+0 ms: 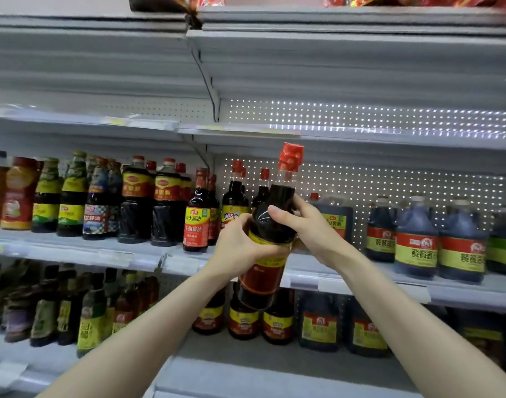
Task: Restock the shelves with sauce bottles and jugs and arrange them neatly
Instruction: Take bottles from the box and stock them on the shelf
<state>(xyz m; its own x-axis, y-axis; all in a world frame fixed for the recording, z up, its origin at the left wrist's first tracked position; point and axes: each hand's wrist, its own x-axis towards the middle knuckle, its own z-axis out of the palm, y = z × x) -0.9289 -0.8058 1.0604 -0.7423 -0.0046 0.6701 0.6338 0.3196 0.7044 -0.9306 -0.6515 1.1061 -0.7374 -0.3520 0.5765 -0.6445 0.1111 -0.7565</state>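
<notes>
Gripping a glossy dark sauce bottle [261, 282]: left hand [240, 245] on label, right hand [306, 228] near shoulder

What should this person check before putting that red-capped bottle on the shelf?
1. Grip: left hand and right hand both wrap round the sauce bottle: ok.
2. Seal: the red cap sits on the neck: ok.
3. Upright: the bottle tilts, with its top leaning right: not ok.
4. Free spot on the middle shelf, left of the jug: hidden behind the hands and bottle: cannot tell.
5. Label facing front: blurred and partly covered by the left hand: cannot tell.
</notes>
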